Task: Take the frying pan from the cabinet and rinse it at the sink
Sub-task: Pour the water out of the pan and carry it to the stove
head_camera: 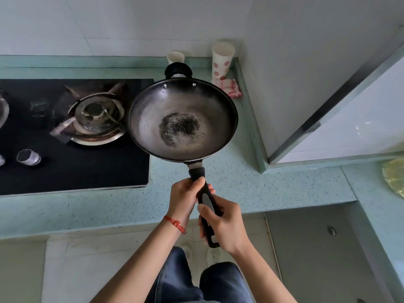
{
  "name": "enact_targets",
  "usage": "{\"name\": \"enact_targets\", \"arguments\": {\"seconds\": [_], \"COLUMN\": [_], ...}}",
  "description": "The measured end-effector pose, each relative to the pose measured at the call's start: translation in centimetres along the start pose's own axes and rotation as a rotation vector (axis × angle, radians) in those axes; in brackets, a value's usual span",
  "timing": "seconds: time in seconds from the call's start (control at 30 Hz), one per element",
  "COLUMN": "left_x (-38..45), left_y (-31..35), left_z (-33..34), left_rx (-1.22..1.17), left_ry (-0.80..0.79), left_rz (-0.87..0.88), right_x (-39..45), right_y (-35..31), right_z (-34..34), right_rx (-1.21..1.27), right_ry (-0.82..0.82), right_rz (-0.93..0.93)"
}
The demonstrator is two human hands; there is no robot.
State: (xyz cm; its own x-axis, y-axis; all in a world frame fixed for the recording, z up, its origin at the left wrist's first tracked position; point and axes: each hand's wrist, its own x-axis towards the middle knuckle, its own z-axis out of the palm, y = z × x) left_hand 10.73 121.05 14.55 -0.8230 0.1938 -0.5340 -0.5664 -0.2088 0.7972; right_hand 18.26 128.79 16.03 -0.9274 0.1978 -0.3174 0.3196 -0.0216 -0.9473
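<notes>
A dark frying pan (183,119) with a worn grey inside and a black burnt patch at its centre is held level above the green speckled countertop (251,184), just right of the stove. Its long black handle (206,200) points toward me. My left hand (184,197) grips the upper part of the handle, and my right hand (223,224) grips the lower part near its end. A small black helper handle (178,69) sits on the pan's far rim. No sink or cabinet interior is in view.
A black glass gas stove (74,136) with a burner (98,119) lies at left. Two paper cups (223,57) and a red-and-white packet (229,88) stand in the back corner. White tiled walls rise behind. A grey cabinet door (312,248) is below the counter at right.
</notes>
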Motion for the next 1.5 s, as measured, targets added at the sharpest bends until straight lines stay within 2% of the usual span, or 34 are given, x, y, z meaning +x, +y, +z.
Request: {"name": "enact_targets", "arguments": {"seconds": [0.73,1.07,1.5], "left_x": [7.1,8.1,9.3], "left_y": [-0.9,-1.8,-3.2], "left_z": [2.7,3.6,8.5], "left_rx": [-0.001,0.117,0.213], "left_ry": [0.042,0.076,0.181], "left_rz": [-0.049,-0.008,0.027], "right_x": [7.4,8.2,10.6], "right_y": [2.6,2.7,1.7], "right_z": [-3.5,-5.3,-12.0], "right_rx": [-0.034,0.031,-0.042], "right_ry": [-0.049,-0.113,-0.184], "right_rz": [0.087,0.107,0.144]}}
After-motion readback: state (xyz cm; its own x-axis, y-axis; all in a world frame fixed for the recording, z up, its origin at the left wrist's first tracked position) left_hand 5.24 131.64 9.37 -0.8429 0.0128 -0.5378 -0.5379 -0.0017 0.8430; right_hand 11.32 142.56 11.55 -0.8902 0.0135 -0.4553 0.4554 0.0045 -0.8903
